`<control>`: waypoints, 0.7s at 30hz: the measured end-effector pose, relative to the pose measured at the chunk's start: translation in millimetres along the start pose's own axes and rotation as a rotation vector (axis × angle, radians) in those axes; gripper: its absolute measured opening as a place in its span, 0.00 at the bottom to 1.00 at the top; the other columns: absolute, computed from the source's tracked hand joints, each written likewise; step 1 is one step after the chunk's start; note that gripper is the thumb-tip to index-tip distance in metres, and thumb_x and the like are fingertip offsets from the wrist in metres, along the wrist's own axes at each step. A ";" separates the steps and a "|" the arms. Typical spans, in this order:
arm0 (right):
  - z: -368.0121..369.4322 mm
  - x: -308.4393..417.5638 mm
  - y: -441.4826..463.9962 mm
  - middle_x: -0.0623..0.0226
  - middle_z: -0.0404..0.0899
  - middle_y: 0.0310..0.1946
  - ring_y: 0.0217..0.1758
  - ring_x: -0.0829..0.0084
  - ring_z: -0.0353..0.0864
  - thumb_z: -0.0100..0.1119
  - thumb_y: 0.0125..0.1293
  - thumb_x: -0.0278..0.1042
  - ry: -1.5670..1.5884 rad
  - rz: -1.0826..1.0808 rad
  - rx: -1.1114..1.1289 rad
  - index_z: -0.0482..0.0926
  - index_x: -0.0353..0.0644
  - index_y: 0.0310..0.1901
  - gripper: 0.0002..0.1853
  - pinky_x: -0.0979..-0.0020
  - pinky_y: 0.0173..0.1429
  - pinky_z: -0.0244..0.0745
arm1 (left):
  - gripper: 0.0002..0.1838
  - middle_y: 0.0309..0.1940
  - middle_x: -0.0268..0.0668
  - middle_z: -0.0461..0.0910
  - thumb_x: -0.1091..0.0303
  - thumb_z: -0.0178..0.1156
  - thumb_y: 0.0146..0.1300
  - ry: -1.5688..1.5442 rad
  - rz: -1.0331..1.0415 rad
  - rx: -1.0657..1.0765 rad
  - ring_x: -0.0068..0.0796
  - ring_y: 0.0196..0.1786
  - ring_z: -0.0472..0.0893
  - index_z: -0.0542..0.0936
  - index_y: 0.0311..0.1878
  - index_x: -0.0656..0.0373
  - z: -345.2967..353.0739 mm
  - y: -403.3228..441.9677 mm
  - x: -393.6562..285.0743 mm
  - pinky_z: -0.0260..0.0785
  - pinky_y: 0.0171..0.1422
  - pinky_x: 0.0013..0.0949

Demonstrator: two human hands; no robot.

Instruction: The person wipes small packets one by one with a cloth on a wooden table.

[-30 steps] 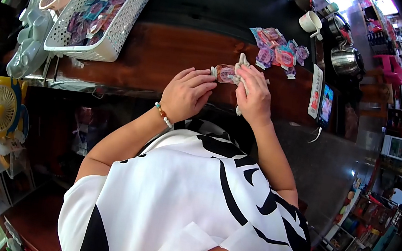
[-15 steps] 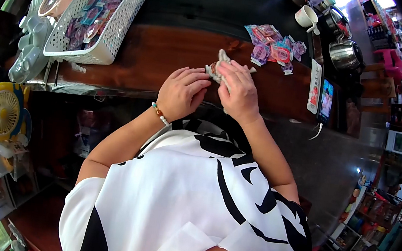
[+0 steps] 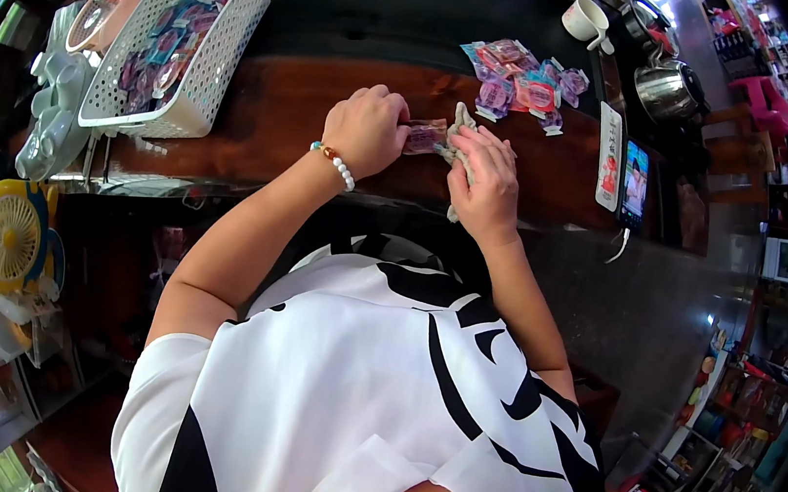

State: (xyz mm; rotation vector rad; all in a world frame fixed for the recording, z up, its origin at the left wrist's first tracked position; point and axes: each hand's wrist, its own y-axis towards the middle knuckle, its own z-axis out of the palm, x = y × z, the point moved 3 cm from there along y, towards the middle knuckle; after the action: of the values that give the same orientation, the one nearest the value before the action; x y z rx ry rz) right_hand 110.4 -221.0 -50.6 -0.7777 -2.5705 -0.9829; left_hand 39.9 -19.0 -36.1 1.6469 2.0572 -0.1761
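Note:
My left hand [image 3: 366, 131], with a beaded bracelet at the wrist, is closed on the left end of a small reddish, clear-wrapped packet [image 3: 425, 138]. My right hand [image 3: 487, 181] grips a crumpled greyish-white cloth [image 3: 463, 120] at the packet's right end. How much of the packet lies under the cloth is hidden. Beyond the right hand, a loose pile of similar pink, purple and blue packets [image 3: 535, 90] lies on the dark wooden table [image 3: 283, 105].
To the left, a white perforated basket [image 3: 206, 75] holds more packets, beside a pink basket [image 3: 96, 28] and clear plastic containers [image 3: 48, 115]. A phone [image 3: 634, 182], white mug [image 3: 585, 20] and metal kettle [image 3: 671, 91] stand right. A yellow fan [image 3: 7, 233] is lower left.
My left hand has shifted up and is more curled. The hands are further apart, and the packet now shows between them. The whole view has shifted slightly.

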 end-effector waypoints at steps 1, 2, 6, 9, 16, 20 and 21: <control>0.0 0.2 -0.2 0.63 0.88 0.60 0.70 0.54 0.82 0.65 0.64 0.25 -0.002 0.004 -0.003 0.87 0.46 0.54 0.16 0.45 0.79 0.68 | 0.09 0.43 0.39 0.86 0.62 0.72 0.65 0.000 0.005 0.002 0.44 0.50 0.86 0.88 0.43 0.56 -2.1 1.5 -1.3 0.81 0.54 0.46; 0.0 0.8 -0.4 0.63 0.88 0.60 0.70 0.54 0.82 0.65 0.64 0.25 -0.002 -0.001 -0.012 0.86 0.47 0.54 0.16 0.45 0.79 0.68 | 0.08 0.42 0.40 0.86 0.63 0.71 0.65 -0.001 -0.017 0.039 0.45 0.50 0.86 0.88 0.42 0.56 -3.9 3.1 -2.1 0.81 0.54 0.46; -1.4 2.7 -0.3 0.63 0.88 0.59 0.69 0.54 0.82 0.65 0.64 0.25 0.006 -0.004 -0.031 0.87 0.47 0.53 0.15 0.45 0.79 0.68 | 0.07 0.44 0.41 0.86 0.64 0.70 0.66 0.020 -0.030 0.100 0.45 0.52 0.86 0.87 0.42 0.56 0.1 4.8 -3.1 0.82 0.56 0.47; -0.7 -0.2 -1.4 0.61 0.88 0.58 0.67 0.54 0.83 0.66 0.63 0.25 0.024 0.000 -0.052 0.87 0.45 0.52 0.15 0.44 0.79 0.68 | 0.05 0.44 0.41 0.86 0.68 0.69 0.67 -0.145 -0.062 -0.012 0.47 0.49 0.86 0.84 0.42 0.57 -5.0 4.6 -5.7 0.81 0.53 0.48; -10.2 -5.3 1.1 0.56 0.89 0.54 0.61 0.52 0.86 0.64 0.65 0.20 0.219 0.074 -0.140 0.86 0.40 0.52 0.14 0.54 0.70 0.79 | 0.07 0.41 0.37 0.85 0.76 0.67 0.63 -0.022 0.447 -0.348 0.44 0.49 0.84 0.81 0.42 0.54 -32.6 -11.5 -15.3 0.75 0.57 0.45; -9.3 -12.8 -1.7 0.54 0.89 0.53 0.58 0.53 0.88 0.63 0.69 0.20 0.328 0.187 -0.181 0.85 0.37 0.52 0.12 0.58 0.65 0.82 | 0.11 0.47 0.36 0.87 0.77 0.70 0.58 -0.124 0.567 -0.078 0.41 0.53 0.85 0.83 0.44 0.54 -6.9 -49.9 -0.7 0.77 0.61 0.44; -8.5 -14.4 -2.2 0.54 0.89 0.53 0.59 0.53 0.88 0.63 0.70 0.20 0.372 0.220 -0.173 0.85 0.37 0.53 0.12 0.58 0.66 0.82 | 0.11 0.50 0.37 0.88 0.78 0.70 0.60 -0.184 0.536 -0.084 0.43 0.57 0.86 0.84 0.46 0.57 -6.4 -57.5 -1.3 0.79 0.63 0.45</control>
State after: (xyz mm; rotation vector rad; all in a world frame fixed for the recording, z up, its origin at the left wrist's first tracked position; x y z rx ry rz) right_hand 121.4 -233.7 -51.8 -0.8129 -2.0594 -1.1638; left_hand -16.1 -32.6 -41.6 1.9778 1.4111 -0.0523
